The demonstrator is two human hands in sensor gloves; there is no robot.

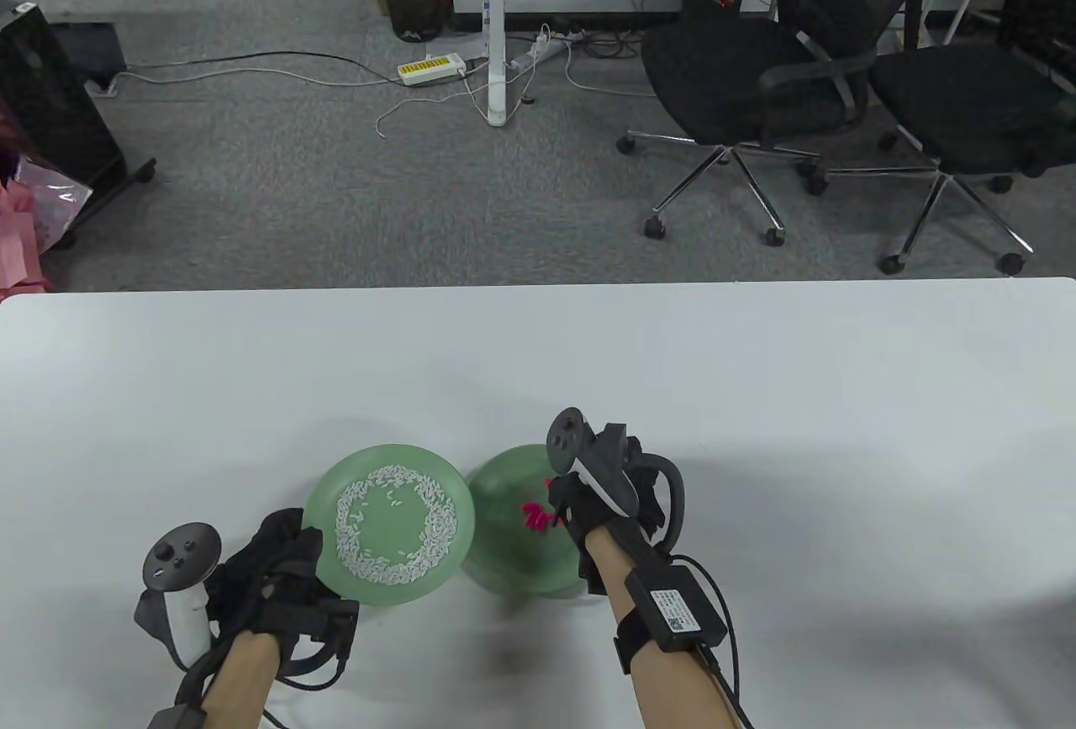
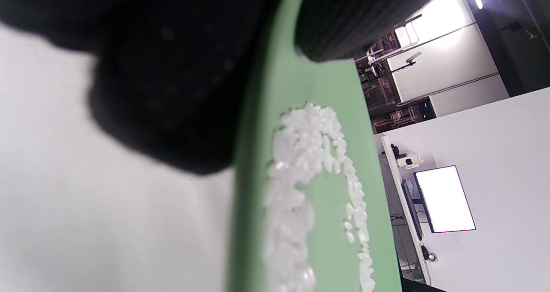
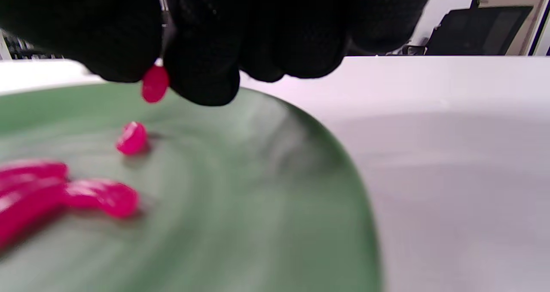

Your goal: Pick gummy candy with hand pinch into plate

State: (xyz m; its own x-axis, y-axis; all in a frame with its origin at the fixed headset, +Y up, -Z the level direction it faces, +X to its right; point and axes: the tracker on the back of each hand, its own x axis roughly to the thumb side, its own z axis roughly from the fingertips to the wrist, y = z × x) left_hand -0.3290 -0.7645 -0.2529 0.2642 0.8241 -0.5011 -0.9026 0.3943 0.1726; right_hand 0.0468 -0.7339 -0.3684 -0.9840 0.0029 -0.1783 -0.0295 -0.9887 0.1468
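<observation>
Overhead, the right hand [image 1: 601, 502] hangs above the right-hand plate [image 1: 504, 569], with a small heap of pink gummy candies [image 1: 535, 517] lying just beside its fingertips on the thumb side. Across the table [image 1: 756, 393], the left hand [image 1: 282, 586] grips the near rim of the left plate [image 1: 437, 485], whose ring of white grains [image 1: 395, 523] sits just beyond the fingers.

Closer in, the left wrist view shows dark gloved fingers [image 2: 172, 90] clasping that plate's green edge from both faces, the grains spread past the fingertips.

Finally, the right wrist view is the telling one: thumb and forefinger are pressed together, pinching one gummy [image 3: 155, 83], which pokes out below the fingertips and hangs clear of the plate. A loose piece [image 3: 132, 138] lies directly beneath them; longer pieces [image 3: 64, 195] rest further off to the left.

Seemingly, this is the lift after the pick. Next, the pinch must stay firm while the hand carries the candy across to the receiving plate, probably the steadied one, and opens low above it.
</observation>
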